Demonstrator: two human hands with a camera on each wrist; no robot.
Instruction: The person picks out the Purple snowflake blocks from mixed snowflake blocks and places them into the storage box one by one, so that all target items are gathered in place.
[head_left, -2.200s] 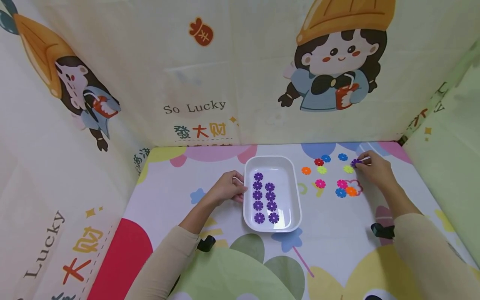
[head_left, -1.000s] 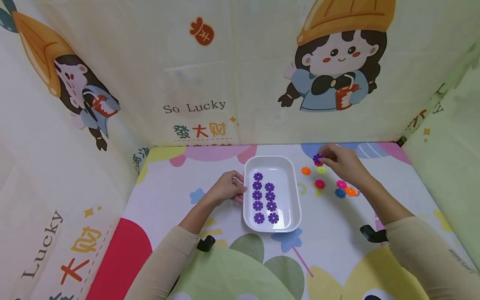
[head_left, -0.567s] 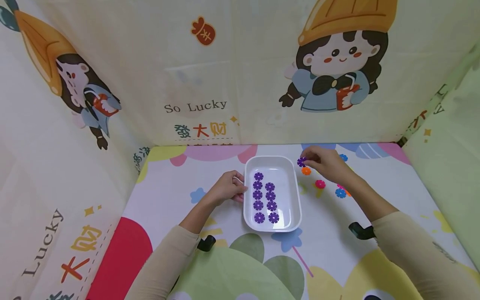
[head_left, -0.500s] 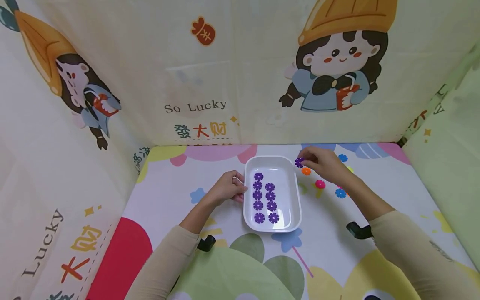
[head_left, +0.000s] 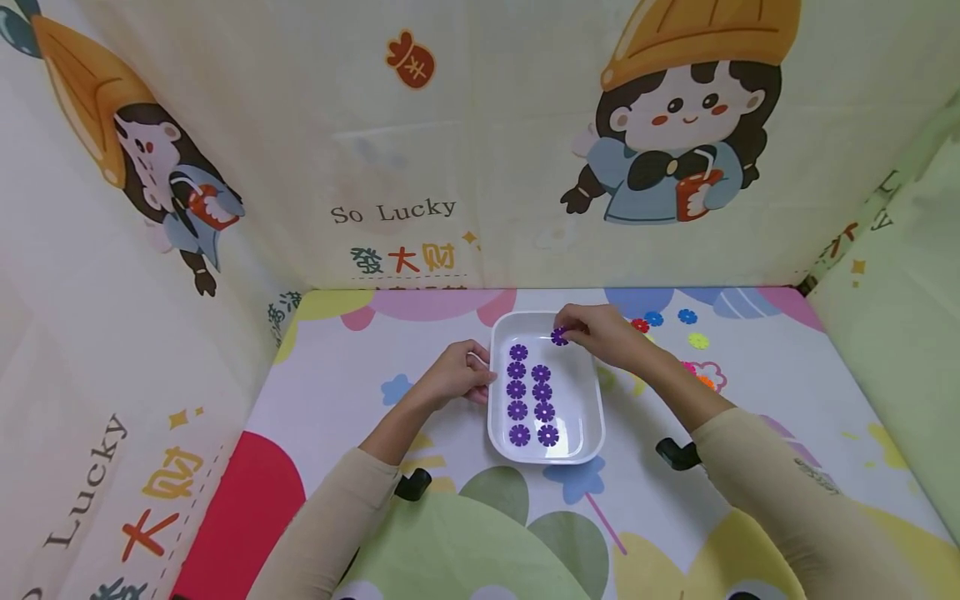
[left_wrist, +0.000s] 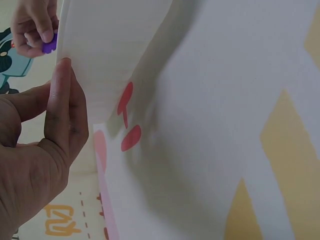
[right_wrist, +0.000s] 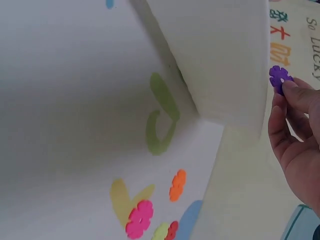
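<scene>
A white rectangular tray [head_left: 576, 396] stands in the middle of the head view. Purple flower-shaped discs [head_left: 517, 389] lie in two columns in its left and middle part. My left hand [head_left: 459, 372] holds the tray's left rim; in the left wrist view its fingertips [left_wrist: 64, 67] are right at the edge. Between thumb and index finger my right hand [head_left: 603, 335] pinches one more purple flower disc [head_left: 558, 337], over the tray's far right corner. The right wrist view shows that purple disc [right_wrist: 280, 77] held upright above the rim.
Right of the tray lie loose discs: red [head_left: 639, 325], blue [head_left: 687, 317], yellow-green [head_left: 698, 341] and others partly behind the right forearm. In the right wrist view an orange disc [right_wrist: 177, 185] and a pink disc [right_wrist: 139, 219] rest near the tray. A printed cloth wall [head_left: 517, 167] rises behind the table.
My right hand has carried the purple disc leftward from the loose discs, past the tray's right rim and over the tray. The left hand and tray have stayed in place.
</scene>
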